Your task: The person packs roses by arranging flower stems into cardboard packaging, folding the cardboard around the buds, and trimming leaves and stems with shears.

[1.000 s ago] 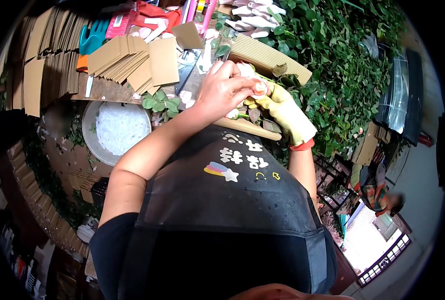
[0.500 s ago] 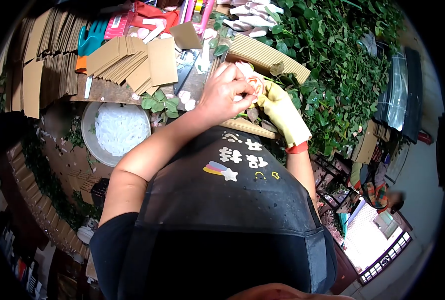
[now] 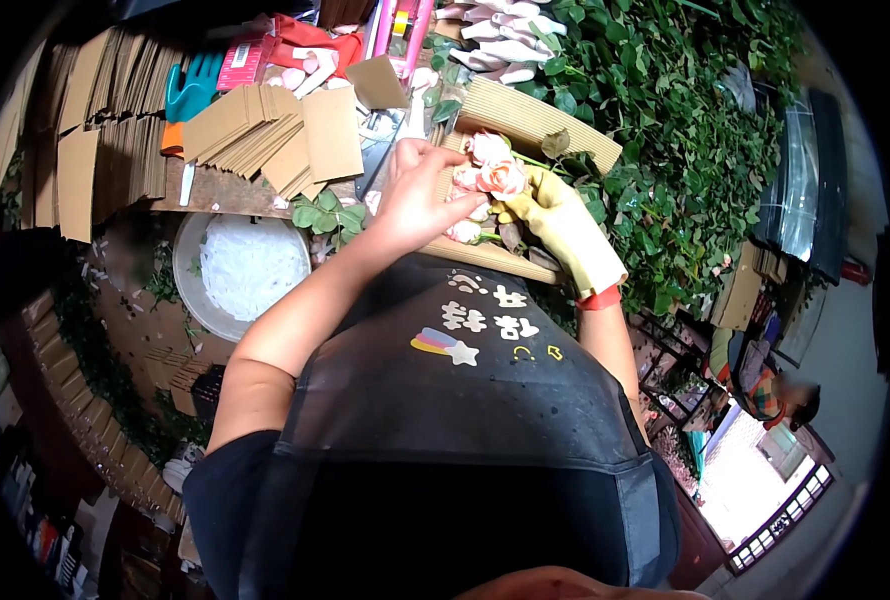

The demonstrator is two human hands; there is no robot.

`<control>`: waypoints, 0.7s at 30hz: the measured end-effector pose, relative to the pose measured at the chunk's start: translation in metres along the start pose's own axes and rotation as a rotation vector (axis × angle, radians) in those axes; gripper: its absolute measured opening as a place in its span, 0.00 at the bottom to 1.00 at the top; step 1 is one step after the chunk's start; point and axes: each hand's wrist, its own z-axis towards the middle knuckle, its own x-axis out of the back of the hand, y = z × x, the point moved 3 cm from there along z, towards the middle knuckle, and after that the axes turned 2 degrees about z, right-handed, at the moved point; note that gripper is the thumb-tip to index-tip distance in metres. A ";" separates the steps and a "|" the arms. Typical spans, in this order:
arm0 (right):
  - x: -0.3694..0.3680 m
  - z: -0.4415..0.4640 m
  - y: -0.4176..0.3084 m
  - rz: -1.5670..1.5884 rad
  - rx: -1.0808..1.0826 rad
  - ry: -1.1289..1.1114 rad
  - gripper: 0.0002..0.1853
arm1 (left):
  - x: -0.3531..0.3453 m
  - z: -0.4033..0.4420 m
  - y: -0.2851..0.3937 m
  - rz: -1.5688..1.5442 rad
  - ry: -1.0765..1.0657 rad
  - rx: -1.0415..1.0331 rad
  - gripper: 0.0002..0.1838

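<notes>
My left hand [image 3: 412,200] is bare, with thumb and forefinger spread apart at the left side of several pale pink roses [image 3: 503,178]; nothing shows between them. Around a rose stem, just under the blooms, my right hand [image 3: 565,228] is closed in a yellow glove. The front rose head faces up and its petals are spread. Corrugated cardboard [image 3: 540,120] rises behind the flowers, and another strip of it runs along their near side. The lower stems are hidden by the glove and leaves.
Flat cardboard pieces [image 3: 333,135] and a teal glove [image 3: 193,88] lie at the upper left. A round tub [image 3: 187,268] of white strips stands below the table's edge. Leafy stems [image 3: 675,150] are heaped at the right. Another person [image 3: 765,395] is at the far right.
My left hand has drawn back leftward from the front rose and its fingers have parted, uncovering more blooms. My right hand still holds the stem. The view has shifted slightly.
</notes>
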 end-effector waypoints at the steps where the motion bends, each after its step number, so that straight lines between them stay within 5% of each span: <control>1: 0.002 0.001 0.001 -0.032 -0.009 -0.014 0.19 | -0.001 0.002 0.001 0.008 -0.010 0.014 0.26; 8: -0.006 -0.008 -0.035 -0.692 0.010 -0.046 0.25 | -0.008 0.008 -0.003 0.029 0.057 -0.007 0.21; 13: -0.013 -0.017 -0.022 -1.269 0.248 0.141 0.32 | -0.010 0.007 -0.006 0.041 0.074 -0.028 0.19; 17: 0.002 -0.006 -0.057 -0.908 -0.206 -0.032 0.31 | -0.011 0.008 -0.005 0.035 0.048 0.021 0.19; 21: 0.005 -0.013 -0.031 -1.091 0.230 0.107 0.27 | -0.009 0.008 -0.006 0.055 0.027 0.012 0.19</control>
